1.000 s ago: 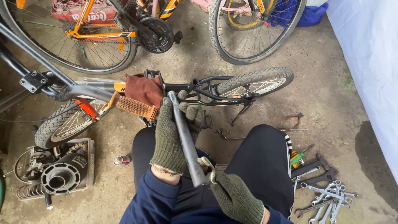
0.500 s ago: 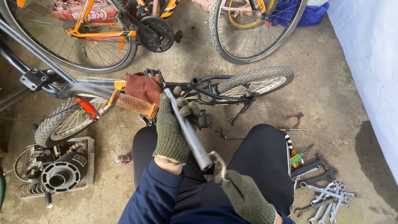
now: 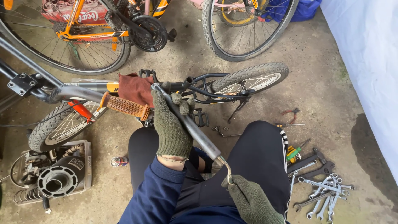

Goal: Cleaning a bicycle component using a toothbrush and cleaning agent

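Olive-green knitted gloves cover both hands of the person, who sits on the concrete floor (image 3: 331,83) with knees apart in dark trousers. The left hand (image 3: 170,124) is clamped around a grey metal tube (image 3: 195,132) that slants from the small bicycle (image 3: 166,89) lying on its side ahead of the knees down toward the lap; the gloved fingers (image 3: 182,103) wrap over the tube's upper part, close beside the bicycle's dark frame. The right hand (image 3: 251,199) is low near the bottom edge of the view, closed on a thin bent metal piece (image 3: 226,170) that sticks out of the tube's lower end. A rust-red rag (image 3: 134,89) is draped over the small bicycle's frame, and an orange ribbed handlebar grip (image 3: 124,107) juts out just left of the left hand. The knobbly rear tyre (image 3: 253,74) lies to the right of the rag, with a black pedal (image 3: 201,118) on the floor just below the frame. At the right edge of the floor, beside the right knee, lies a heap of spanners (image 3: 321,195), with red-handled pliers (image 3: 290,114) farther up. At the left lies a grey engine part (image 3: 58,178), near a small spray can (image 3: 119,161). Two larger bicycle wheels (image 3: 244,29) stand along the top edge.
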